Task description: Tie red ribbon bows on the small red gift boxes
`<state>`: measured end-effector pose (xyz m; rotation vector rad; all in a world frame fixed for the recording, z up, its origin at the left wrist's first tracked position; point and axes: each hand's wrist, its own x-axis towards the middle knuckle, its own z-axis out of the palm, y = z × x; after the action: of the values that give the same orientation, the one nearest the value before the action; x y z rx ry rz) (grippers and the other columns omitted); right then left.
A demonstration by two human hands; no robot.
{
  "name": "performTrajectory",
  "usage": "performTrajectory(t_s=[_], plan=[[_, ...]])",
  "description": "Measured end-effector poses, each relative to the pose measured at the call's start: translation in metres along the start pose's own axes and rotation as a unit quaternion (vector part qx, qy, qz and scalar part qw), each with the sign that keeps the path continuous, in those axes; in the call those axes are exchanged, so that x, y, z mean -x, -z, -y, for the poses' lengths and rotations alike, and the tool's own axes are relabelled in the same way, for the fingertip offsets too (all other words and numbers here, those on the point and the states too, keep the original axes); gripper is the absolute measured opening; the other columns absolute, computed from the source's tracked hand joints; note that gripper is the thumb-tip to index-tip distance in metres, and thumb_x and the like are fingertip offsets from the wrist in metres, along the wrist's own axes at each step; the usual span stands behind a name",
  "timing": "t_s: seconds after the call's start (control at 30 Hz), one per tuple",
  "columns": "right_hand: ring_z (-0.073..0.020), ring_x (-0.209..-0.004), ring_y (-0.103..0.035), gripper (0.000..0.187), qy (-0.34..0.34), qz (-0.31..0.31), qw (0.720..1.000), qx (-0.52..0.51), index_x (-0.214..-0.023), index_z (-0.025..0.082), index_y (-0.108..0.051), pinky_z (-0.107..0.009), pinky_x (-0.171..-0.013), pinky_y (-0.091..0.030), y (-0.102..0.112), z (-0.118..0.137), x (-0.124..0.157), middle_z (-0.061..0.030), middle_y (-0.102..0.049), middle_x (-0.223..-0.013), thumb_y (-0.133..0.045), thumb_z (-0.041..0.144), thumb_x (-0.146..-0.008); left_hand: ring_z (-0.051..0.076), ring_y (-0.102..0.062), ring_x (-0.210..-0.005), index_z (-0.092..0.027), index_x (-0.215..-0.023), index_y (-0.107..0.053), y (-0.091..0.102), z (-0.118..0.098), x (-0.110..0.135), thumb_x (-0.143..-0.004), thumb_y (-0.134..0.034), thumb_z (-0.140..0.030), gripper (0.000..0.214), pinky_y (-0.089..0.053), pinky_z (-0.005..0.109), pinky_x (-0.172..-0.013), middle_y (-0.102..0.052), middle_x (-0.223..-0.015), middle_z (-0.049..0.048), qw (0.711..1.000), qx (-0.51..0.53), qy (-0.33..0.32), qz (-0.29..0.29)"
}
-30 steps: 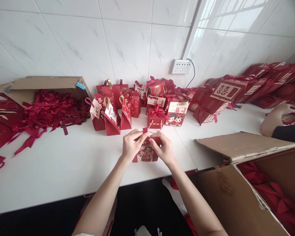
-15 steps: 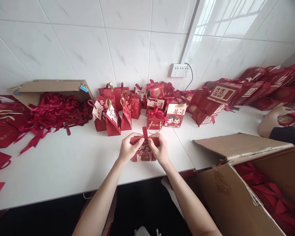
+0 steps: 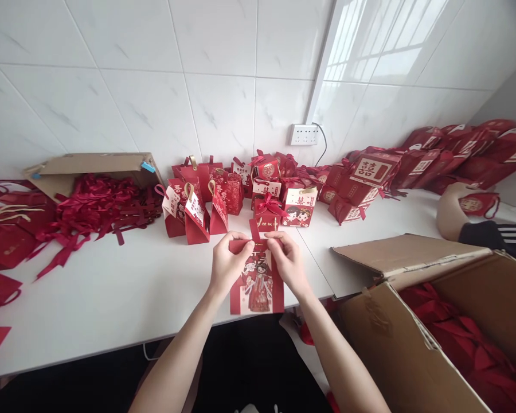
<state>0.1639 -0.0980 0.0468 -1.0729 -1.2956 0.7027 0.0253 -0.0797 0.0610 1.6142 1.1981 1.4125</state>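
Note:
Between my two hands is a red gift box [image 3: 258, 284] with a printed figure in a red robe on its front. My left hand [image 3: 229, 261] pinches its top edge on the left, thumb in front. On the right, my right hand [image 3: 289, 261] grips the same edge with thumb and fingers. A red ribbon loop [image 3: 255, 230] stands up from the top between them. Just behind it is a small red box with a bow [image 3: 268, 213], and to its right a white and red box [image 3: 298, 207].
Several triangular boxes [image 3: 196, 218] stand left of centre. A cardboard box of red ribbons [image 3: 90, 166] lies at the back left. An open carton [image 3: 387, 338] stands at the right front. Beyond it, another person's hand [image 3: 451, 206] is beside a red box [image 3: 479, 203]. Red boxes [image 3: 451, 152] are piled at the far right.
The red gift box has come up and nearer, so more of its front shows. Both hands still pinch its top. The other person's hand has shifted in view.

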Motion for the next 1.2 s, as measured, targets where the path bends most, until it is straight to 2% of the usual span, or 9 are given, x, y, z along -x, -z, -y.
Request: performTrajectory(t_s=[0.13, 0.2, 0.43, 0.53, 0.67, 0.77, 0.9, 1.07, 1.2], plan=[[-0.0135, -0.064, -0.056, 0.021, -0.039, 0.030, 0.998, -0.045, -0.093, 0.021, -0.062, -0.023, -0.056, -0.044, 0.022, 0.043, 0.013, -0.0007, -0.062, -0.076, -0.052, 0.038, -0.085, 0.005, -0.042, -0.034, -0.018, -0.081, -0.060, 0.007, -0.042, 0.008, -0.075, -0.063, -0.025, 0.009, -0.034, 0.017, -0.032, -0.060, -0.059, -0.0044, 0.998, 0.030, 0.004, 0.059], [-0.0119, -0.058, -0.054, 0.018, -0.052, 0.042, 0.997, -0.047, -0.088, 0.021, -0.062, -0.022, -0.053, -0.042, 0.030, 0.060, 0.020, 0.0007, -0.060, -0.072, -0.055, 0.037, -0.084, 0.006, -0.046, -0.038, -0.019, -0.081, -0.062, 0.009, -0.055, 0.012, -0.075, -0.063, -0.025, 0.009, -0.036, 0.018, -0.033, -0.062, -0.061, -0.0032, 0.996, 0.019, -0.023, 0.087], [-0.0129, -0.066, -0.058, 0.019, -0.005, 0.010, 0.999, 0.034, -0.085, 0.019, -0.065, -0.022, -0.061, -0.045, 0.047, 0.081, 0.035, 0.0002, -0.065, -0.074, -0.052, 0.032, -0.087, 0.016, -0.066, -0.082, -0.019, -0.082, -0.070, 0.009, -0.078, 0.018, -0.079, -0.060, -0.023, 0.011, -0.054, 0.025, -0.075, -0.070, -0.084, 0.0021, 0.979, 0.012, -0.091, 0.182], [-0.0134, -0.065, -0.059, 0.022, -0.017, 0.020, 0.999, 0.037, -0.087, 0.018, -0.067, -0.022, -0.059, -0.045, 0.051, 0.083, 0.038, -0.0008, -0.066, -0.075, -0.051, 0.034, -0.087, 0.016, -0.065, -0.075, -0.018, -0.075, -0.069, 0.009, -0.086, 0.017, -0.081, -0.059, -0.026, 0.014, -0.054, 0.024, -0.068, -0.068, -0.075, 0.0020, 0.972, -0.007, -0.102, 0.209], [-0.0135, -0.062, -0.057, 0.023, -0.023, 0.027, 0.998, 0.044, -0.085, 0.018, -0.066, -0.022, -0.056, -0.044, 0.051, 0.085, 0.040, -0.0013, -0.065, -0.071, -0.052, 0.035, -0.086, 0.010, -0.058, -0.054, -0.018, -0.069, -0.066, 0.006, -0.089, 0.016, -0.081, -0.060, -0.033, 0.020, -0.044, 0.018, -0.044, -0.063, -0.062, -0.0007, 0.978, -0.041, -0.094, 0.182], [-0.0125, -0.060, -0.056, 0.023, -0.025, 0.031, 0.999, 0.033, -0.085, 0.017, -0.066, -0.022, -0.056, -0.044, 0.050, 0.084, 0.039, -0.0015, -0.065, -0.072, -0.052, 0.036, -0.086, 0.008, -0.055, -0.048, -0.020, -0.086, -0.064, 0.002, -0.086, 0.017, -0.080, -0.063, -0.032, 0.013, -0.042, 0.016, -0.039, -0.061, -0.061, -0.0031, 0.983, -0.022, -0.099, 0.156], [-0.0115, -0.056, -0.053, 0.022, -0.028, 0.022, 0.999, 0.028, -0.083, 0.017, -0.064, -0.021, -0.053, -0.042, 0.049, 0.082, 0.038, -0.0002, -0.063, -0.069, -0.053, 0.036, -0.086, 0.008, -0.057, -0.051, -0.021, -0.094, -0.060, -0.001, -0.080, 0.019, -0.081, -0.062, -0.030, 0.015, -0.045, 0.016, -0.043, -0.064, -0.070, -0.0023, 0.982, -0.008, -0.123, 0.141], [-0.0092, -0.050, -0.049, 0.013, -0.023, 0.034, 0.999, 0.021, -0.084, 0.019, -0.061, -0.020, -0.049, -0.041, 0.051, 0.084, 0.039, 0.0024, -0.059, -0.066, -0.056, 0.031, -0.082, 0.014, -0.065, -0.080, -0.022, -0.089, -0.070, 0.000, -0.079, 0.020, -0.085, -0.057, -0.027, 0.014, -0.054, 0.022, -0.070, -0.070, -0.086, 0.0019, 0.975, -0.050, -0.149, 0.159], [-0.0089, -0.048, -0.048, 0.009, -0.043, 0.039, 0.998, 0.004, -0.082, 0.020, -0.060, -0.020, -0.046, -0.041, 0.050, 0.086, 0.039, 0.0031, -0.058, -0.064, -0.059, 0.028, -0.078, 0.014, -0.065, -0.077, -0.023, -0.099, -0.071, 0.004, -0.081, 0.020, -0.082, -0.058, -0.021, 0.021, -0.055, 0.022, -0.066, -0.069, -0.092, 0.0033, 0.970, -0.026, -0.141, 0.196]])
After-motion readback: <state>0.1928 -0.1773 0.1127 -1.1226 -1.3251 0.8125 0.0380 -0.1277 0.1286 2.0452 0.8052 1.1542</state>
